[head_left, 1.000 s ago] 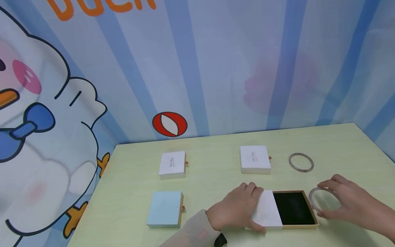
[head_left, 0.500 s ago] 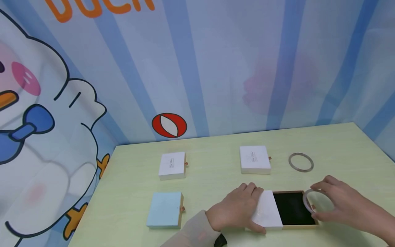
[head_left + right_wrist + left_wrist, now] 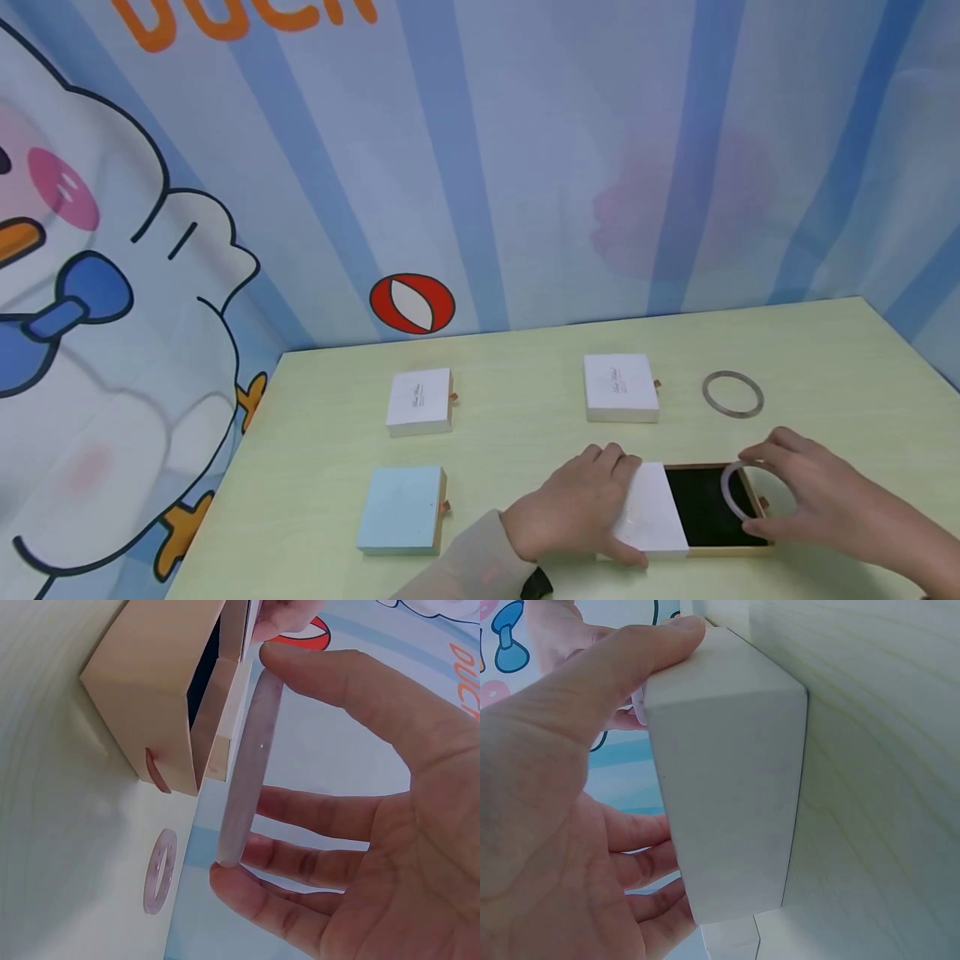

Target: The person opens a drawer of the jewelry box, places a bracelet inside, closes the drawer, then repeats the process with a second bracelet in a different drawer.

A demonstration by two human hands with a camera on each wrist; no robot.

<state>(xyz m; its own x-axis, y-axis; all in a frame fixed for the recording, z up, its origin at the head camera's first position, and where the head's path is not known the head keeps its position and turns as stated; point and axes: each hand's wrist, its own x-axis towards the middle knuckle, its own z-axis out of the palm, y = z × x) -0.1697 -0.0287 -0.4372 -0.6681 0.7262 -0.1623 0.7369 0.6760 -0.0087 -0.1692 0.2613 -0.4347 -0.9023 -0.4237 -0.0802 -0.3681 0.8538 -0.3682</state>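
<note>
My left hand (image 3: 573, 504) grips the white sleeve (image 3: 654, 512) of a drawer-style gift box from its left side; in the left wrist view the thumb lies along one edge of the sleeve (image 3: 727, 802). Out of the sleeve's right side sticks the drawer (image 3: 727, 552), tan-edged with a black lining. Between thumb and fingertips my right hand (image 3: 813, 492) pinches a pale, greyish-lilac bangle (image 3: 727, 492) by its rim. The bangle is tilted and overlaps the drawer's right end in the head view; the right wrist view has the bangle (image 3: 251, 772) edge-on, beside the drawer front (image 3: 139, 712).
A second bangle (image 3: 707, 392) lies flat on the table (image 3: 517, 442) behind the right hand. To its left stands a closed white box (image 3: 618, 385). Farther left are another white box (image 3: 420, 400) and a light blue box (image 3: 400, 508). A printed backdrop (image 3: 525, 167) rises behind the table.
My right hand has moved left with the bangle, from beside the drawer's right end to over it. The left hand and the box have stayed in place.
</note>
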